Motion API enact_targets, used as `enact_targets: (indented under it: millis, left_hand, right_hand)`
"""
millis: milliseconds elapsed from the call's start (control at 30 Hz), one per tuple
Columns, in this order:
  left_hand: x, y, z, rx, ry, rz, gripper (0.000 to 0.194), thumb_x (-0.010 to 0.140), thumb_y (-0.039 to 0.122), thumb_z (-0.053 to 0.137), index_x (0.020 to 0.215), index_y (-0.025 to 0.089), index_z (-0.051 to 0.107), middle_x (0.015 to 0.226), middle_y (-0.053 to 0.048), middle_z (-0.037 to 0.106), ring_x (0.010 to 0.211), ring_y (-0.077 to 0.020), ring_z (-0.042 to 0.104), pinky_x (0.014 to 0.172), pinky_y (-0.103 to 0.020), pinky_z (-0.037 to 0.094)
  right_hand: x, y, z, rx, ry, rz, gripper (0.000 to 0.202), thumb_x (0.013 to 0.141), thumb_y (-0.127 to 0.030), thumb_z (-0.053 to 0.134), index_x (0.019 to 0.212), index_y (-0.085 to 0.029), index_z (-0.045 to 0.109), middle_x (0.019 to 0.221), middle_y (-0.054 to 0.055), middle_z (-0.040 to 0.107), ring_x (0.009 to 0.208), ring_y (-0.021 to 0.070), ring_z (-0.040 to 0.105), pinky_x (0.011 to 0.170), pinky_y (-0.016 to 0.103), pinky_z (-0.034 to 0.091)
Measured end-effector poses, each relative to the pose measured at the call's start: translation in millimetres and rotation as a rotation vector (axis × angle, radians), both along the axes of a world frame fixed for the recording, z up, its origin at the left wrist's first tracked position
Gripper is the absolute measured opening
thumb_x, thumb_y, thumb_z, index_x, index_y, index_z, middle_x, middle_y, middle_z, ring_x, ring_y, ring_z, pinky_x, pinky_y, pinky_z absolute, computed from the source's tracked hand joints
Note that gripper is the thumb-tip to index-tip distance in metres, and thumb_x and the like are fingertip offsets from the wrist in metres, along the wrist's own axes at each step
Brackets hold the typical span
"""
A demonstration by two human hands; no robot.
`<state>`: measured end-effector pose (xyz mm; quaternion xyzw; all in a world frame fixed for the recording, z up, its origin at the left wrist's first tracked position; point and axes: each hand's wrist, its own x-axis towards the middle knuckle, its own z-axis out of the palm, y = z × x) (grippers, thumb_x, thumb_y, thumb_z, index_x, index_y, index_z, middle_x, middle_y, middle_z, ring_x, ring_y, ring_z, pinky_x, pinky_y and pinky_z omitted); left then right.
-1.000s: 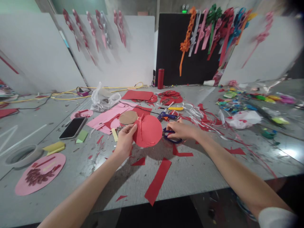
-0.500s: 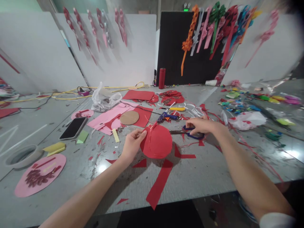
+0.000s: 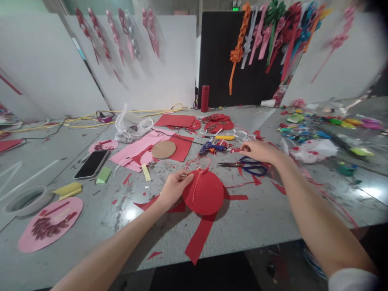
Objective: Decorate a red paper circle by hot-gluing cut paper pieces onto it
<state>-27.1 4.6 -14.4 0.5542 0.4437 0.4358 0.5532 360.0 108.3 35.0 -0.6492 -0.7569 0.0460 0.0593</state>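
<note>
My left hand (image 3: 177,184) pinches a round red paper disc (image 3: 209,194) by its left edge, thumb on top. A thin red cord (image 3: 195,188) with a small square ornament lies over the disc and loops past its top edge. My right hand (image 3: 257,152) is just above the blue-handled scissors (image 3: 254,166), apart from them, its fingers loosely bent and holding nothing visible. The scissors lie on the table, blades pointing left. Left of that hand lies a blue glue gun (image 3: 212,148). Beneath the disc is a red paper strip (image 3: 201,238).
Around lie a brown cardboard circle (image 3: 163,150), pink paper (image 3: 136,147), a yellow cutter (image 3: 224,137), a phone (image 3: 92,164), a tape roll (image 3: 27,201) and a pink oval (image 3: 51,224). A red bottle (image 3: 205,98) stands at the back. Plastic bags and colourful scraps spread at right.
My right hand has let go of the scissors and moved slightly up, leaving them on the table. My left hand has brought the red disc a little nearer and to the right.
</note>
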Motion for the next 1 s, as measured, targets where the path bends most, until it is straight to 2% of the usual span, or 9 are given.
enact_targets:
  millis: [67, 233, 367, 467, 567, 667, 833, 900, 1000]
  left_hand:
    - [-1, 2, 2.0, -0.062, -0.097, 0.035, 0.039, 0.080, 0.052, 0.085, 0.090, 0.016, 0.075, 0.073, -0.003, 0.074, 0.059, -0.0134, 0.064, 0.051, -0.020, 0.043]
    - [-11, 16, 7.1, -0.214, -0.524, 0.184, 0.030, 0.076, 0.037, 0.091, 0.090, 0.016, 0.075, 0.087, -0.004, 0.079, 0.070, -0.0135, 0.072, 0.065, -0.021, 0.058]
    - [-20, 26, 9.2, -0.204, -0.599, 0.280, 0.019, 0.081, 0.028, 0.088, 0.089, 0.015, 0.076, 0.089, -0.003, 0.079, 0.072, -0.0114, 0.072, 0.065, -0.018, 0.057]
    - [-21, 28, 7.9, -0.191, -0.606, 0.280, 0.024, 0.079, 0.030, 0.089, 0.092, 0.015, 0.077, 0.093, -0.003, 0.080, 0.075, -0.0117, 0.073, 0.068, -0.019, 0.058]
    - [-19, 24, 5.1, -0.169, -0.554, 0.272, 0.036, 0.072, 0.039, 0.093, 0.092, 0.016, 0.076, 0.090, -0.003, 0.079, 0.073, -0.0128, 0.072, 0.067, -0.021, 0.057]
    - [-15, 18, 2.6, -0.119, -0.361, 0.204, 0.042, 0.073, 0.050, 0.091, 0.093, 0.017, 0.075, 0.084, -0.004, 0.077, 0.069, -0.0150, 0.070, 0.063, -0.023, 0.054]
    - [-8, 7, -2.0, 0.054, 0.029, 0.070, 0.038, 0.083, 0.055, 0.079, 0.093, 0.019, 0.072, 0.059, 0.003, 0.062, 0.046, -0.0096, 0.048, 0.044, -0.020, 0.027]
    - [-6, 6, -3.4, 0.099, 0.080, 0.063, 0.038, 0.085, 0.055, 0.077, 0.095, 0.019, 0.072, 0.055, 0.004, 0.058, 0.043, -0.0087, 0.042, 0.044, -0.021, 0.023]
    - [-6, 6, -2.4, 0.060, 0.060, 0.089, 0.040, 0.084, 0.057, 0.077, 0.096, 0.019, 0.072, 0.057, 0.003, 0.061, 0.045, -0.0104, 0.048, 0.045, -0.021, 0.027]
  right_hand:
    - [-9, 0, -1.4, 0.022, -0.004, -0.002, 0.019, 0.098, -0.040, 0.059, 0.107, -0.024, 0.066, 0.099, 0.006, 0.078, 0.094, 0.0264, 0.071, 0.086, 0.040, 0.045]
    - [-15, 2, -5.6, 0.037, 0.030, 0.016, 0.016, 0.097, -0.036, 0.060, 0.102, -0.022, 0.065, 0.095, 0.007, 0.078, 0.089, 0.0242, 0.070, 0.079, 0.035, 0.045]
    - [-22, -3, -3.3, 0.016, 0.075, 0.101, 0.021, 0.097, -0.039, 0.057, 0.095, -0.022, 0.069, 0.098, 0.007, 0.077, 0.087, 0.0225, 0.069, 0.074, 0.031, 0.044]
    - [-34, -8, 0.3, -0.016, 0.097, 0.145, 0.023, 0.096, -0.041, 0.056, 0.096, -0.023, 0.069, 0.093, 0.005, 0.076, 0.084, 0.0214, 0.067, 0.074, 0.031, 0.044]
    - [-45, -11, 3.3, -0.046, 0.117, 0.161, 0.024, 0.097, -0.041, 0.054, 0.097, -0.023, 0.069, 0.091, 0.005, 0.076, 0.082, 0.0213, 0.067, 0.076, 0.032, 0.044]
    - [-52, -14, 4.9, -0.035, 0.121, 0.141, 0.024, 0.097, -0.041, 0.054, 0.098, -0.023, 0.070, 0.091, 0.006, 0.076, 0.083, 0.0223, 0.067, 0.077, 0.033, 0.045]
    - [-46, -12, 3.6, 0.067, 0.168, 0.079, 0.027, 0.099, -0.043, 0.053, 0.102, -0.023, 0.072, 0.095, 0.008, 0.077, 0.086, 0.0233, 0.069, 0.076, 0.033, 0.046]
    - [-40, -9, 1.9, 0.111, 0.165, 0.042, 0.027, 0.100, -0.043, 0.054, 0.102, -0.023, 0.072, 0.097, 0.008, 0.077, 0.089, 0.0237, 0.070, 0.077, 0.033, 0.047]
    - [-29, -3, -0.4, 0.153, 0.144, -0.018, 0.028, 0.101, -0.042, 0.053, 0.101, -0.023, 0.073, 0.097, 0.009, 0.077, 0.090, 0.0244, 0.071, 0.078, 0.033, 0.047]
